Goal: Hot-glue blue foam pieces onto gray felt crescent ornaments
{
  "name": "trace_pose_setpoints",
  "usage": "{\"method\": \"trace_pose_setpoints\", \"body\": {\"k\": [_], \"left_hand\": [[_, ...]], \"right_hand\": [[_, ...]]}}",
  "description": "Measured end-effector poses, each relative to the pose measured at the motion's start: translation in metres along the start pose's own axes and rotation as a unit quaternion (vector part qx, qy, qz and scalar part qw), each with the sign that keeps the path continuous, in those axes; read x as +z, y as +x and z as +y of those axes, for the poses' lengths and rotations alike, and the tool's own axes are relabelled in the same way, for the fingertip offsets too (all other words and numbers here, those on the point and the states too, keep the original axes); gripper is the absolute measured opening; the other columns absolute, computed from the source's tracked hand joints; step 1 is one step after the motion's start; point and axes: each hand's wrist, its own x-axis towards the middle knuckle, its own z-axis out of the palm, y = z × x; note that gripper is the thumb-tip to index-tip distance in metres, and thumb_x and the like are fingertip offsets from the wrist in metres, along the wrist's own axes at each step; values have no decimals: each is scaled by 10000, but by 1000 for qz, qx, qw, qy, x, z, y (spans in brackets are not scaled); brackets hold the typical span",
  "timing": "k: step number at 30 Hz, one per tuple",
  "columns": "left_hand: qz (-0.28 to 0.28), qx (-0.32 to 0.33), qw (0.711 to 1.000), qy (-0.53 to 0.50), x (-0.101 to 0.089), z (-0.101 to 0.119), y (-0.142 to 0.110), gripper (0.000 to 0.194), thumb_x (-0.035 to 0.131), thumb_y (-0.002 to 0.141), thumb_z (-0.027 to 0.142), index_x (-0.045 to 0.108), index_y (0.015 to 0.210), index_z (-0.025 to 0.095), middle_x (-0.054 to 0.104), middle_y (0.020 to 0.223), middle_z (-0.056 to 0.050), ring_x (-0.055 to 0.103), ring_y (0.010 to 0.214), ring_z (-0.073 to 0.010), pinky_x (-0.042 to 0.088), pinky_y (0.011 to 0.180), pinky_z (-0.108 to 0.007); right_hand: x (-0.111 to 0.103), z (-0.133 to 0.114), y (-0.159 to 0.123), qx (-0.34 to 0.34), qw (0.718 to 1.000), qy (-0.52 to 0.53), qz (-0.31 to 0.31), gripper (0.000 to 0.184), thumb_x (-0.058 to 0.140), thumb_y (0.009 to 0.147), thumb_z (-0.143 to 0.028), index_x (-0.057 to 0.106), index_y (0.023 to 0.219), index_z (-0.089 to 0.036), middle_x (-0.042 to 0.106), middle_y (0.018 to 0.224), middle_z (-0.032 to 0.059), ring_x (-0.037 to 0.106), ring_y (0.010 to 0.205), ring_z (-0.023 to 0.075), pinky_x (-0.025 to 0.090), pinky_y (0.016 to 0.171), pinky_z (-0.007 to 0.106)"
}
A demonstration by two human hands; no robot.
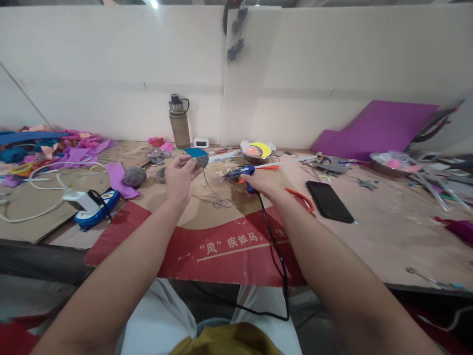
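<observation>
Pinched in my left hand point(181, 178) is a round felt piece point(197, 154), blue on its upper part and grey along the lower edge. Grey yarn point(210, 185) trails from it down to a loose tangle on the cardboard. My right hand point(257, 181) is wrapped round a blue hot glue gun point(246, 171), its nozzle pointing left towards the felt but apart from it. A black cord point(275, 246) runs from the gun down over the table edge. Left of my left hand lies a ball of grey yarn point(134, 176).
A red-and-brown cardboard sheet point(229, 256) covers the table in front of me. A phone point(328, 201), orange-handled tool point(301, 197) and metal bowl point(257, 157) lie right. A water bottle point(180, 123) stands behind; a blue power strip point(98, 211) and felt scraps point(74, 153) are left.
</observation>
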Motion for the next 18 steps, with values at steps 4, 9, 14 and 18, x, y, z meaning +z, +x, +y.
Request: {"method": "trace_pose_setpoints", "body": {"k": [4,9,14,18], "left_hand": [[-2,38,999,28,0,-5,1,195,735,641,230,579,747,180,616,717,14,654,687,-129,572,686,-281],[-43,131,984,115,-3,-10,1,115,710,694,236,627,757,188,634,706,16,631,670,-118,549,723,-265],[-30,147,975,162,-4,-7,-2,77,703,701,211,640,740,194,641,703,12,633,691,-122,529,729,-240],[-20,59,995,73,2,-2,-5,126,707,678,197,594,734,188,629,700,20,644,668,-126,561,707,-271]], "right_hand": [[-11,-10,-11,-61,982,-153,94,239,620,795,-321,506,620,-204,646,750,138,631,960,316,457,868,450],[40,-43,-42,-157,981,111,-16,286,662,756,-353,460,907,-217,644,1011,78,622,972,197,489,887,376],[78,-59,-48,-117,940,297,-117,315,675,730,-265,412,903,-240,550,729,-56,569,678,115,504,681,279],[65,-55,-40,-203,951,231,-18,85,601,795,-249,532,778,-203,519,698,-44,483,651,102,433,655,254]]}}
